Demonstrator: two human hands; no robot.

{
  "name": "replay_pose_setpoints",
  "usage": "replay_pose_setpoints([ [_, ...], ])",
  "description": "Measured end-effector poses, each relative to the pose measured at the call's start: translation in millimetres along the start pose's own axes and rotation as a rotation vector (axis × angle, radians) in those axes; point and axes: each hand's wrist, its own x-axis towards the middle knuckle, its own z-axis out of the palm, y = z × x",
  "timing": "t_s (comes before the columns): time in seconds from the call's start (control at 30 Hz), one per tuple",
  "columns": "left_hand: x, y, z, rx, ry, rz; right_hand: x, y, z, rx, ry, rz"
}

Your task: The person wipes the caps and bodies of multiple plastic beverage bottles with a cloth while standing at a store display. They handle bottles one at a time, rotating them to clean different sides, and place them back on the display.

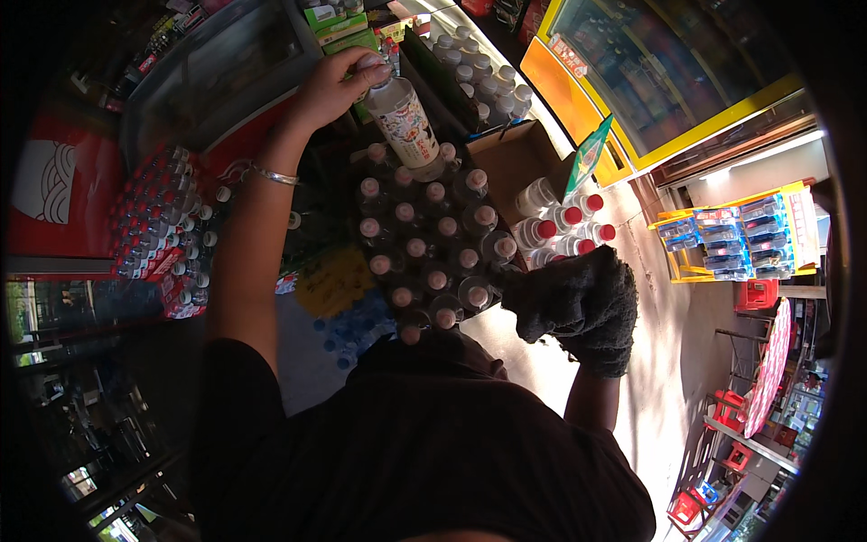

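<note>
My left hand (352, 81) grips a clear plastic bottle (410, 129) by its neck and cap. The bottle tilts, with a colourful printed label facing up. Its base is over the far rows of upright clear bottles with pale pink caps (437, 237), packed closely before me; I cannot tell whether it touches them. A dark, rough cloth or mitt (562, 305) covers my right hand (596, 318) to the wrist, so its fingers are hidden. That hand is at the right edge of the packed bottles, just nearer me than a group of red-capped bottles (565, 227).
An open cardboard box (518, 159) lies beyond the pack, near white-capped bottles (481, 74). Packs of red-capped bottles (149, 217) stand left. A yellow-framed glass cooler (677, 74) is at upper right. Blue-capped bottles (349, 332) stand low left; a yellow rack (742, 234) is right.
</note>
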Motion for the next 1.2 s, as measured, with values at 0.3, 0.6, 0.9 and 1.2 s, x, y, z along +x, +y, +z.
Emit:
replay_pose_setpoints([
  [0.3, -6.1, -6.9, 57.0, 0.436, -0.044, 0.084, -21.9, 10.0, 3.5, -0.408, 0.185, -0.19],
  [0.6, -31.3, -57.5, 125.2, 0.725, -0.264, -0.111, -25.2, 11.6, 4.3, -0.375, 0.17, -0.128],
  [0.9, -16.6, -71.3, 122.6, 0.931, -0.651, -0.328, -36.1, 20.2, 4.7, -0.366, 0.191, -0.067],
  [1.2, 45.1, -131.2, 133.1, 0.678, -0.251, -0.363, -65.0, 30.1, -0.2, -0.369, 0.199, 0.083],
])
